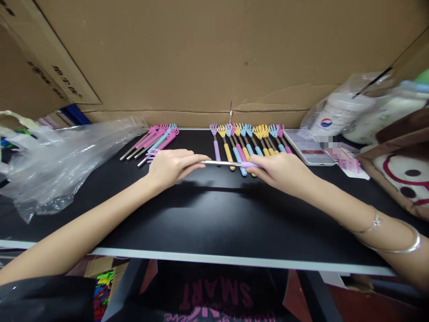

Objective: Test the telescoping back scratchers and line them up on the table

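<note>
A back scratcher with a metal rod and a lilac handle is held level above the black table. My left hand is closed on its claw end, and a bit of the lilac claw shows beyond the hand. The lilac handle at the other end is in the closed fingers of my right hand. Behind my hands lies a row of back scratchers with lilac, yellow, blue and pink handles. Left of that row, several pink and blue claw pieces on bare metal rods lie in a loose group.
On the left a clear plastic bag lies crumpled on the black table. To the right are a phone, a white cup in a plastic bag and a brown bag. Cardboard walls the back.
</note>
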Tool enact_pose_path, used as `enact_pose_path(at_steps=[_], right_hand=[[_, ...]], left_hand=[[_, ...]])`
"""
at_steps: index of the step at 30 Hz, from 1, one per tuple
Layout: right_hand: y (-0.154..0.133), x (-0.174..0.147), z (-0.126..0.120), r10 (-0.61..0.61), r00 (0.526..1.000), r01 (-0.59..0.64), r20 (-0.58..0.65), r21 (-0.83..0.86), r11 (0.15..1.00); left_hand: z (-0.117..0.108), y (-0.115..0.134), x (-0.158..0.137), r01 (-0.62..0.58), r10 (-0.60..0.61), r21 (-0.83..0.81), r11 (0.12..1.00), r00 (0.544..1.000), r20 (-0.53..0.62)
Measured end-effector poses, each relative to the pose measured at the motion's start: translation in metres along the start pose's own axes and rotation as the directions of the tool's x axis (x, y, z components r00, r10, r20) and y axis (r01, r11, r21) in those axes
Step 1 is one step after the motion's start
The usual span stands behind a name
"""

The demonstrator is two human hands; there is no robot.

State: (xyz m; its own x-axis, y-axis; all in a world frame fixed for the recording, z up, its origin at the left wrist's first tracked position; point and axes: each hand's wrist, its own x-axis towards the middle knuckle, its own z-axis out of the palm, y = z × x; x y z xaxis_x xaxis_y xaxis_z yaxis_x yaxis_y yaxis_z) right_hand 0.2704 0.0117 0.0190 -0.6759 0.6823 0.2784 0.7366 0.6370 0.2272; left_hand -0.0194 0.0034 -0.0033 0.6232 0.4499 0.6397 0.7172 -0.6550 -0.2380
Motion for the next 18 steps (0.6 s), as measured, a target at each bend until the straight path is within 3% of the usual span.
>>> enact_pose_path(at_steps=[4,8,11,14,18], right_hand=[[-0.001,-0.001,0.002,-0.037,0.996,0.027,-0.076,-0.130,0.991],[-0.004,-0.002,0.000,-0.084,0.987,0.053,-0.135,-0.218,0.974],[-0.005,-0.002,-0.005,-0.140,0.975,0.089,-0.172,-0.275,0.957],[-0.006,-0.003,-0.011,-0.187,0.965,0.123,-0.185,-0.311,0.942],[-0.006,-0.002,-0.012,-0.170,0.965,0.102,-0.198,-0.313,0.944]], left_hand=[[0.003,-0.001,-0.002,0.166,-0.133,-0.192,0.967,0.976,0.171],[0.005,-0.003,0.000,0.373,-0.214,-0.360,0.855,0.887,0.409],[0.003,-0.003,0.002,0.466,-0.198,-0.462,0.754,0.833,0.517],[0.001,-0.002,0.004,0.489,-0.146,-0.542,0.683,0.819,0.555],[0.000,0.000,0.005,0.464,-0.164,-0.536,0.705,0.842,0.514]])
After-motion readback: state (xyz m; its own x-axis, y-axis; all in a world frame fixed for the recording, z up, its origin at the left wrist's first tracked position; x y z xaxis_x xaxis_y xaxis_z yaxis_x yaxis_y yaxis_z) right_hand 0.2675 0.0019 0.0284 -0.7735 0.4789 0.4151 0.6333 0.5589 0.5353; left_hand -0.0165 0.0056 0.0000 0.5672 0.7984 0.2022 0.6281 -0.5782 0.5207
